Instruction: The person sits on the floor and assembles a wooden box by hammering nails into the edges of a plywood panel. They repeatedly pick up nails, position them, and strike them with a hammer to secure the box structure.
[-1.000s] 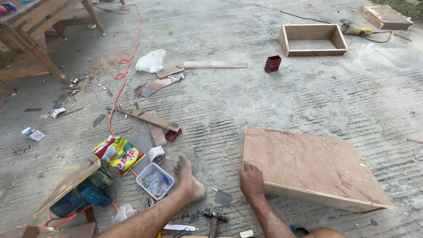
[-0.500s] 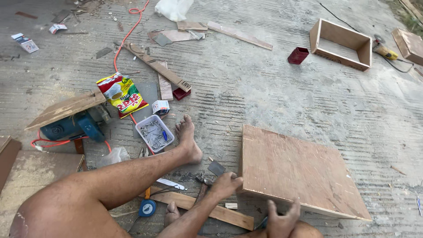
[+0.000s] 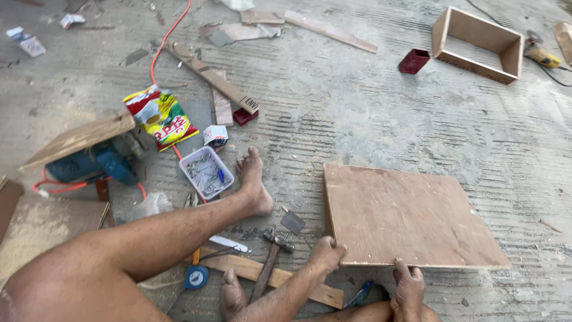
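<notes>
While the person sits on the concrete floor with one leg stretched out, both hands rest at the near edge of a flat plywood panel. Left hand: fingers curled over the panel's near left corner, thumb side against the edge; a loose grip, not a fist. Right hand: fingers bent, tips touching the near edge further right; whether it truly grips or only presses cannot be told.

Panel lies flat on the floor, directly ahead of the person, right of the outstretched foot.

A hammer lies across a wooden strip just left of the left hand, untouched. A blue tape measure sits beside the strip. A white tub of nails stands near the toes. Further left, a blue power tool under a board, with a red-and-yellow bag near it. Well apart at far right, an open wooden box frame and a small dark red cup.
</notes>
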A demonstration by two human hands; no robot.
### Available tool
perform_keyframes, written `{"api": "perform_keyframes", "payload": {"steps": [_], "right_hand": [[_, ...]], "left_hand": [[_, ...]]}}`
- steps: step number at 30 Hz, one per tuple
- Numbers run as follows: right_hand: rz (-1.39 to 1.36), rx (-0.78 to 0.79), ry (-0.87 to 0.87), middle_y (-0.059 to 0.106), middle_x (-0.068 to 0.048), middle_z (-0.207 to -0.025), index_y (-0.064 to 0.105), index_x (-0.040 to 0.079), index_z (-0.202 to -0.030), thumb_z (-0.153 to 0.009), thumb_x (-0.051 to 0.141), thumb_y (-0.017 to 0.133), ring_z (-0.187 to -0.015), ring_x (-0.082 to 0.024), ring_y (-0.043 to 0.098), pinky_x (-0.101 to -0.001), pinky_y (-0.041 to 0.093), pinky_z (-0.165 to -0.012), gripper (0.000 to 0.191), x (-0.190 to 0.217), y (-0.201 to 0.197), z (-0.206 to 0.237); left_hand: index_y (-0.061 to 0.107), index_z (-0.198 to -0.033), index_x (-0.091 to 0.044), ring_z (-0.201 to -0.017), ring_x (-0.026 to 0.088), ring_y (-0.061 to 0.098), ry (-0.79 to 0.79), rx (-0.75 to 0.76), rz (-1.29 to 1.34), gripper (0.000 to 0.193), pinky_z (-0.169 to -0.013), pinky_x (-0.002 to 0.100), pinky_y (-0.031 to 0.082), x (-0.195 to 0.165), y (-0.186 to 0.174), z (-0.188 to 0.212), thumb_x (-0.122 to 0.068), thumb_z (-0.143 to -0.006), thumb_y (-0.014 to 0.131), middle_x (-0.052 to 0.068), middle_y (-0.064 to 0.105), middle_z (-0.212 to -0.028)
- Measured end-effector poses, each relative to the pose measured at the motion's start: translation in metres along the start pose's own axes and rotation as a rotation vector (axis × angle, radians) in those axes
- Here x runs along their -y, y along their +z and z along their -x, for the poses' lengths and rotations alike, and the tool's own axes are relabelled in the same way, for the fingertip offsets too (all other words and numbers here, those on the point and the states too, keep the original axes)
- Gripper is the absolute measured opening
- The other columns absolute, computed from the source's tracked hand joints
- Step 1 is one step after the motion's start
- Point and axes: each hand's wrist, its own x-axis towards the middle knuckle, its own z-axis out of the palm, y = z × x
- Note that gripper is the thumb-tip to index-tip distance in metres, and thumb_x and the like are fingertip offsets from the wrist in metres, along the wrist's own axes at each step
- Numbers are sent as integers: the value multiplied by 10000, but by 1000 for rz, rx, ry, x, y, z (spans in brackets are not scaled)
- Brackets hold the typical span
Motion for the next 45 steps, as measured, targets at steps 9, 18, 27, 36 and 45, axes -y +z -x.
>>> {"api": "perform_keyframes", "payload": {"steps": [9, 18, 27, 36, 45], "right_hand": [[281, 353, -70, 673, -143, -1257, 573, -66, -1330, -908, 228, 707, -1125, -225, 647, -358, 521, -969, 531, 58, 33, -84], [948, -3, -901, 708, -157, -1125, 698, 52, -1195, -942, 174, 742, -1062, -310, 670, -417, 530, -943, 285, 57, 97, 50], [1128, 471, -372, 729, -153, -1069, 753, 103, -1039, -900, 214, 714, -948, -354, 707, -452, 566, -846, 183, -50, 171, 110], [1260, 506, -269, 746, -153, -1050, 775, 111, -987, -864, 355, 761, -960, -368, 715, -498, 563, -856, 274, -29, 244, 125], [1524, 433, -223, 761, -182, -1006, 801, 93, -928, -863, 279, 729, -950, -346, 743, -475, 596, -845, 210, -10, 284, 129]], "left_hand": [[-49, -1639, -150, -1557, 142, -220, 109, -67, -112, 932, -1260, 369, -122, 31, 11, -34, -736, -959, 206, 7, -174, -1723], [-18, -1643, -177, -1557, 81, -188, 128, -113, 68, 1042, -1258, 332, -79, 40, 22, -39, -790, -893, 367, -45, -123, -1729], [-51, -1636, -186, -1553, 67, -203, 102, -47, 119, 1039, -1252, 327, -91, 27, 11, -24, -792, -890, 342, -63, -165, -1718], [-61, -1635, -201, -1554, 80, -189, 43, -41, 118, 1037, -1249, 352, -84, 25, 0, -29, -796, -876, 321, -60, -162, -1719], [-75, -1630, -166, -1550, 109, -232, 111, -26, 86, 1066, -1243, 366, -106, 26, 5, -34, -815, -878, 312, -14, -200, -1714]]}}
